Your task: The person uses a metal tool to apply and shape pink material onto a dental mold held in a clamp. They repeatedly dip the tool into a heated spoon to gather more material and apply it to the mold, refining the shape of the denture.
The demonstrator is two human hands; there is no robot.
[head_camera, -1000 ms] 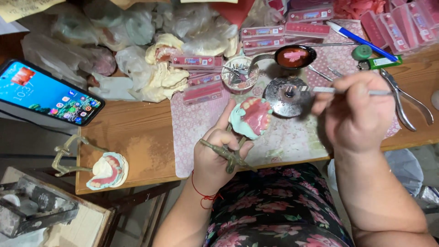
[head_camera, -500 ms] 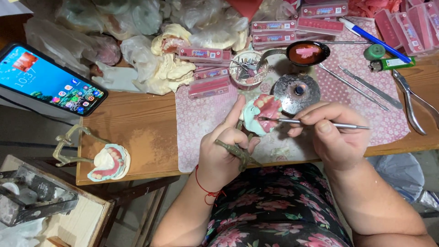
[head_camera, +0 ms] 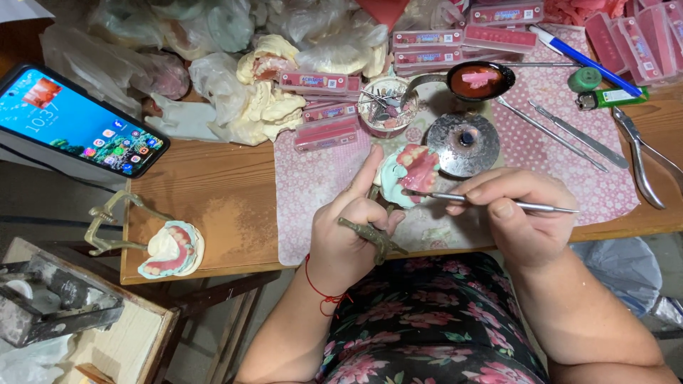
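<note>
My left hand (head_camera: 350,229) grips a brass articulator frame (head_camera: 371,237) that carries a pale green plaster model with a pink wax denture (head_camera: 411,174), held up over the pink patterned mat (head_camera: 313,188). My right hand (head_camera: 518,213) pinches a thin metal wax tool (head_camera: 498,203) like a pen. Its tip touches the pink wax on the model's lower edge. Just beyond the model stands a round metal burner (head_camera: 466,144) with a small flame at its centre.
A second articulator with a denture model (head_camera: 167,249) sits at the wooden table's (head_camera: 206,192) left front edge. A lit phone (head_camera: 78,121) leans at left. Pink tooth-card boxes (head_camera: 324,114), plastic bags, a wax spoon (head_camera: 478,80), probes, pliers (head_camera: 644,160), pen and lighter crowd the back.
My right hand came back from the burner with the tool and brought its tip onto the wax of the model. My left hand tilted the model slightly toward me.
</note>
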